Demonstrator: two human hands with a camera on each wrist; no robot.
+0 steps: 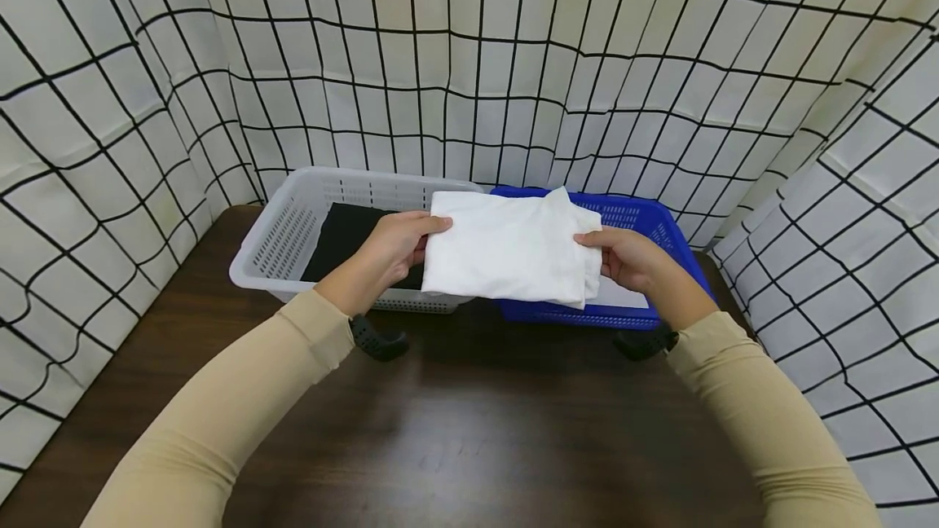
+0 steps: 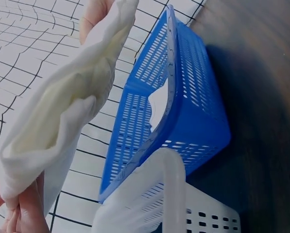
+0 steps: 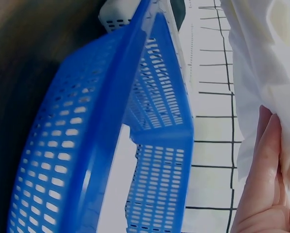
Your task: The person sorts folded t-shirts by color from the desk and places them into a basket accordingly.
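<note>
Between my two hands stretches a folded white cloth (image 1: 506, 247), raised over the inner ends of two baskets. My left hand (image 1: 399, 243) pinches its left edge, thumb on top; my right hand (image 1: 623, 255) pinches the right edge, where a corner sticks up. In the left wrist view the cloth (image 2: 62, 111) shows its layered, open fold. Below the right hand is a blue basket (image 1: 663, 222) with a flat white piece (image 1: 619, 293) inside. Under the left hand, a white basket (image 1: 267, 255) holds black cloth (image 1: 341, 239).
Both baskets stand side by side at the back of a dark brown wooden table (image 1: 440, 430). Black wire grid panels (image 1: 513, 63) backed with white sheeting rise behind and on both sides. Each wrist carries a dark strap (image 1: 377, 339).
</note>
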